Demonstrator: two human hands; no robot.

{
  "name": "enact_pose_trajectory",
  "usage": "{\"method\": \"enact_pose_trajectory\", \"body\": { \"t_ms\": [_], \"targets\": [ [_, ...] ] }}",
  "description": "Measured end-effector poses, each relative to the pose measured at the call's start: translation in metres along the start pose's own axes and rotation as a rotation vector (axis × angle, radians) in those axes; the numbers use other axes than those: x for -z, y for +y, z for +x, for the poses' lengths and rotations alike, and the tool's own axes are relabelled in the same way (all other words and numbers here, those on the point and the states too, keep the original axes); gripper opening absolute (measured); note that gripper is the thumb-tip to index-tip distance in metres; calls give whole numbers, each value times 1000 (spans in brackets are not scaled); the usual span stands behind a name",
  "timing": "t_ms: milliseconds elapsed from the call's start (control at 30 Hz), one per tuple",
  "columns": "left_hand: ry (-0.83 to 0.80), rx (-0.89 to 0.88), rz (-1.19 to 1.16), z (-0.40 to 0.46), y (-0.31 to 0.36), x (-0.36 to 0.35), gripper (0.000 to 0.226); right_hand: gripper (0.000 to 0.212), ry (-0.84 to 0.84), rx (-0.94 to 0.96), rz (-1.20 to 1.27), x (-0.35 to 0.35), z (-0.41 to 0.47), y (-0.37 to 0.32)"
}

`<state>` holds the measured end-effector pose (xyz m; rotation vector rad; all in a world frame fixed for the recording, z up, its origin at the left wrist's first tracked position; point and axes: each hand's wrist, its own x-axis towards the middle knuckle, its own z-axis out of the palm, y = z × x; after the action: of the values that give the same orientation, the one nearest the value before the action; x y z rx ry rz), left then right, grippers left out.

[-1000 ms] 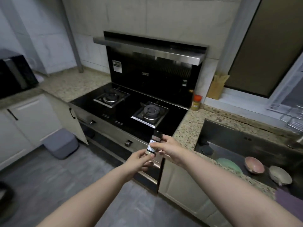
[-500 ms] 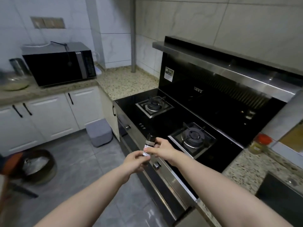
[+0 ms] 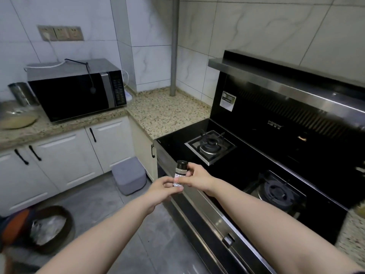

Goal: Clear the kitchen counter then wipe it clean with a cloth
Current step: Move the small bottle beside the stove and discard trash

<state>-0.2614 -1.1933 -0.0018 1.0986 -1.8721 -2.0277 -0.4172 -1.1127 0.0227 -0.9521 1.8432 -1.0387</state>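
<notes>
Two hands share one small item. The seasoning bottle (image 3: pixel 180 173), dark-capped with a pale label, is held upright in the air over the near-left corner of the stove (image 3: pixel 256 167), just above its steel front edge and clear of every surface. The left hand (image 3: pixel 161 191) pinches the bottle's lower end between thumb and curled fingers; the right hand (image 3: pixel 197 177) grips the labelled body from the right, fingers wrapped round it. Neither hand is open.

Surroundings noted: speckled counter (image 3: pixel 167 113) at far left of the stove, bearing a microwave (image 3: pixel 77 89), a metal canister (image 3: pixel 22 93) and a glass bowl (image 3: pixel 18 119). A grey bin (image 3: pixel 129 176) stands on the floor below the bottle and to its left.

Assessment: clearing is in its early part; wiping has not begun and no cloth is in view.

Hazards:
- The double grip suggests a handover. If one hand lets go before the other is secure, the bottle could drop onto the stove's edge or the tiled floor and may break.
- Whether the cap is tight cannot be told; tilting could spill contents.
- Setting the bottle on the far-left counter would merely relocate clutter onto a surface due for wiping.
</notes>
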Motion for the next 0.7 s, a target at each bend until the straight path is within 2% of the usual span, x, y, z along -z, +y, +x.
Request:
{"method": "enact_pose_trajectory", "body": {
  "t_ms": [133, 300, 433, 567, 700],
  "targets": [
    [0, 4, 0, 36, 16, 28, 42, 52, 26, -11, 39, -5, 44, -13],
    [40, 4, -71, 93, 31, 51, 28, 28, 46, -29, 133, -2, 108, -25],
    [87, -10, -66, 165, 43, 76, 29, 36, 52, -25, 183, 8, 177, -34],
    [136, -55, 57, 241, 65, 100, 27, 39, 65, -20, 248, 25, 250, -40],
    [127, -59, 84, 316, 105, 119, 22, 36, 61, -64, 359, 54, 324, -57]
  ]
}}
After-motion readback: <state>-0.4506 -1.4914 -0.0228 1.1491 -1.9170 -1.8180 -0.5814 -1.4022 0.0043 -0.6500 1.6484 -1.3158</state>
